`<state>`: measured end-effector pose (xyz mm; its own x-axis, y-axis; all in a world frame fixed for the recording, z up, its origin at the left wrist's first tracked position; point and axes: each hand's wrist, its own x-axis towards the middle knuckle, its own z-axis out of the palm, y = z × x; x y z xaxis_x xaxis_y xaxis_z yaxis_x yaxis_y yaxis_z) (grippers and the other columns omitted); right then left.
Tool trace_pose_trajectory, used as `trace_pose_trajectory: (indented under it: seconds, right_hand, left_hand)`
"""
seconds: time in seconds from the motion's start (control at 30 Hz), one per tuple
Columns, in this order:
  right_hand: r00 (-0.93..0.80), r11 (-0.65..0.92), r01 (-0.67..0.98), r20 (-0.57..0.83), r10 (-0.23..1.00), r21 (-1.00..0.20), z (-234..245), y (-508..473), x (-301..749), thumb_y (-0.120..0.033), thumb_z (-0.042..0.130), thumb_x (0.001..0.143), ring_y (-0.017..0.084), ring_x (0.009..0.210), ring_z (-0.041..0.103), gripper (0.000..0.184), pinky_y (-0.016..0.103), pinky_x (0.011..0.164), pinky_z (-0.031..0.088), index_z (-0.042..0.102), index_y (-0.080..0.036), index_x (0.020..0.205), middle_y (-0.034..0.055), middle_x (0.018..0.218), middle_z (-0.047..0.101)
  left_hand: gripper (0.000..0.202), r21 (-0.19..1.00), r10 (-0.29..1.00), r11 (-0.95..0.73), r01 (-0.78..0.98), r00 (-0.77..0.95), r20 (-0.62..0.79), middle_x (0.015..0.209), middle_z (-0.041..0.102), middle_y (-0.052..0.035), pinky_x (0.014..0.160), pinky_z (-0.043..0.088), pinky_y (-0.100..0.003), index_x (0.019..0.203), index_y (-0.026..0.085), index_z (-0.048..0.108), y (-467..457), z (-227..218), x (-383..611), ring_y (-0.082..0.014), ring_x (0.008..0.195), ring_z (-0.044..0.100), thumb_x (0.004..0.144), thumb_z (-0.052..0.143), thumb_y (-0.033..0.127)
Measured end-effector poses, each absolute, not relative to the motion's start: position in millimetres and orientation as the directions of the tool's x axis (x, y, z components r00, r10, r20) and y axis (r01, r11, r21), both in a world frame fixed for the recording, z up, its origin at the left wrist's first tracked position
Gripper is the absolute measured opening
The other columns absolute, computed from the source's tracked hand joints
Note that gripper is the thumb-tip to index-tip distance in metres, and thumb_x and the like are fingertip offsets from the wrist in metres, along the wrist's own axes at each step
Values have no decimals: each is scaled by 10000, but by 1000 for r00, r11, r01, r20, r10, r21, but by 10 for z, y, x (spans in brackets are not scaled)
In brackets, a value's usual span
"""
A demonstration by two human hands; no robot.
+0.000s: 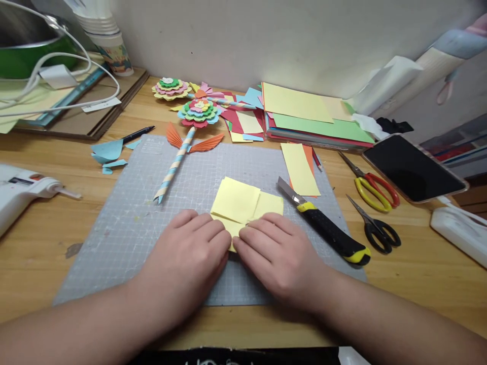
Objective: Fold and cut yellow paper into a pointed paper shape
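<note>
Yellow paper (235,198) with folded flaps lies on the grey cutting mat (125,223). My left hand (194,248) grips its near left edge, fingers curled over it. On the near right edge, my right hand (277,253) is closed in the same way, its thumb hidden beneath. The two hands almost meet at the paper's near edge, covering part of it. A utility knife (327,228) with its blade out lies just right of my right hand. Beyond the paper rests a layered paper flower (199,112) on a striped blue-and-cream stem (174,170) with orange pleated leaves.
Yellow and orange strips (300,170) lie at the mat's far right. Red-and-yellow scissors (375,190), black scissors (380,233) and a phone (414,167) sit to the right. Coloured paper (323,126) is stacked by the wall. A glue gun (26,190) and blue scraps (108,150) are left.
</note>
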<state>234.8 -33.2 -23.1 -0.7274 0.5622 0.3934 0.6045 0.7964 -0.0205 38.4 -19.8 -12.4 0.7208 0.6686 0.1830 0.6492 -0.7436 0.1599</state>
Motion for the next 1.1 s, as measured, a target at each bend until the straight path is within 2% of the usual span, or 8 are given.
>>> trace_pose_trajectory:
  seconds: [0.4,0.53,0.6,0.77,0.87,0.97,1.03,1.1]
  right_hand:
    - [-745,802,577,303,595,-156,-270,-456,2473,-99,425,976,207,864,573,291,352,766,468,683,-128,846,94,859,682]
    - [-737,768,598,218,639,-228,-132,-426,2533,-292,499,985,203,859,600,263,363,789,475,680,-160,849,82,881,680]
    - [-578,641,721,282,766,-265,-62,-412,2667,-337,497,978,218,877,621,267,373,785,488,679,-174,870,96,949,686]
    - [-158,166,982,95,983,-87,-138,-425,3167,-408,583,878,356,988,614,420,516,782,516,577,-147,1206,168,1104,644]
    - [-85,94,968,51,995,-233,-224,-461,3354,-369,526,902,347,1068,612,400,530,859,505,576,-172,1247,161,1168,650]
    - [105,-78,798,12,994,-598,-190,-478,3382,-416,543,892,301,1003,643,390,468,825,535,606,-212,1219,131,1159,670]
    - [300,-304,426,-183,936,-852,-119,-469,3340,-453,557,879,239,787,665,378,383,659,563,611,-219,1171,103,1009,698]
    - [264,-451,-22,-440,858,-892,-51,-451,3281,-462,568,868,173,604,614,321,305,517,536,626,-209,1055,57,850,672]
  left_hand:
    - [219,216,706,-707,673,657,265,880,686,-48,734,377,-373,925,166,680,-532,-226,157,-216,774,593,945,466,125]
    - [204,235,714,-697,678,627,311,863,691,-36,723,377,-366,913,178,690,-538,-246,186,-203,752,593,945,489,160]
    - [180,259,725,-686,680,611,319,856,689,-36,720,376,-370,894,179,691,-533,-243,189,-205,756,602,932,515,171]
    - [156,279,761,-644,712,562,323,830,685,-51,719,386,-404,837,166,675,-504,-222,174,-227,743,614,908,538,183]
    - [162,291,759,-648,704,570,314,818,675,-58,702,398,-410,823,162,663,-483,-219,167,-231,729,607,910,528,183]
    - [162,304,754,-656,691,581,307,816,663,-60,692,408,-412,822,162,652,-474,-224,159,-232,730,599,911,519,176]
    - [160,310,755,-655,689,584,297,822,659,-63,695,414,-419,822,163,648,-476,-226,151,-235,737,597,912,517,177]
    - [157,315,755,-655,686,589,288,823,656,-66,694,421,-422,826,163,647,-480,-225,144,-235,738,593,913,517,179]
